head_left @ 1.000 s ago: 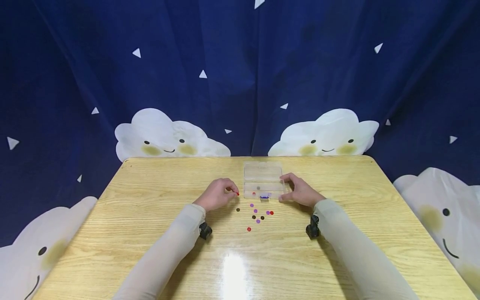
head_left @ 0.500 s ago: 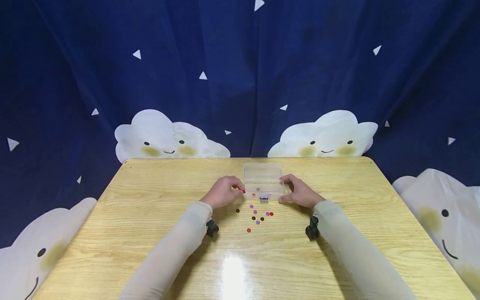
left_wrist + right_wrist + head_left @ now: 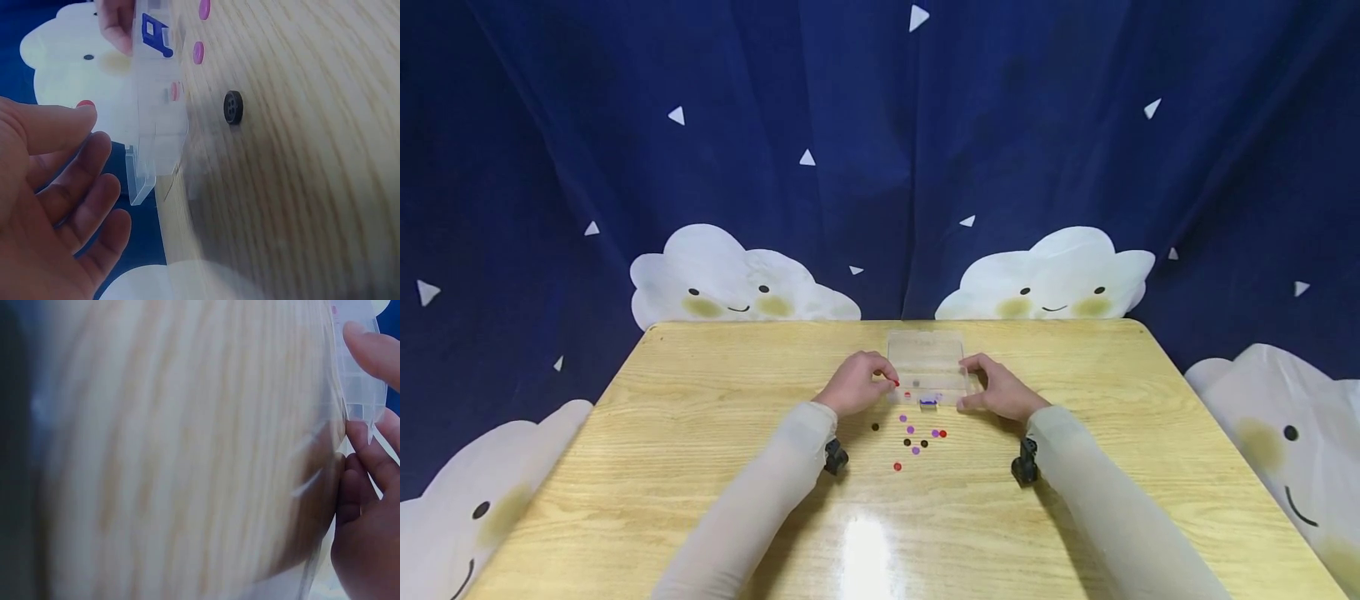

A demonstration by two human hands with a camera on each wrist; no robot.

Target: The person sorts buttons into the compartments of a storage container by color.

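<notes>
A clear plastic box (image 3: 936,367) stands near the table's far edge with its lid raised. My left hand (image 3: 859,385) pinches a red button (image 3: 85,103) between thumb and index finger, at the left side of the box; the other fingers are loosely bent. On the opposite side, my right hand (image 3: 1003,390) grips the box by its right end, thumb at the near side and fingers behind. A blue latch (image 3: 156,35) sits on the front wall. Through that wall a red button (image 3: 174,91) shows inside. A black four-hole button (image 3: 233,107) lies on the wood in front.
Several loose buttons lie in front of the box, among them a purple button (image 3: 910,430), a red button (image 3: 897,467) and a black button (image 3: 876,427). The wooden table (image 3: 737,400) ends at a dark blue curtain (image 3: 880,125) with cloud prints.
My left hand has moved right with the red button, from beside the box to over its left edge. My right hand keeps its grip on the box. The head view has tilted slightly up.
</notes>
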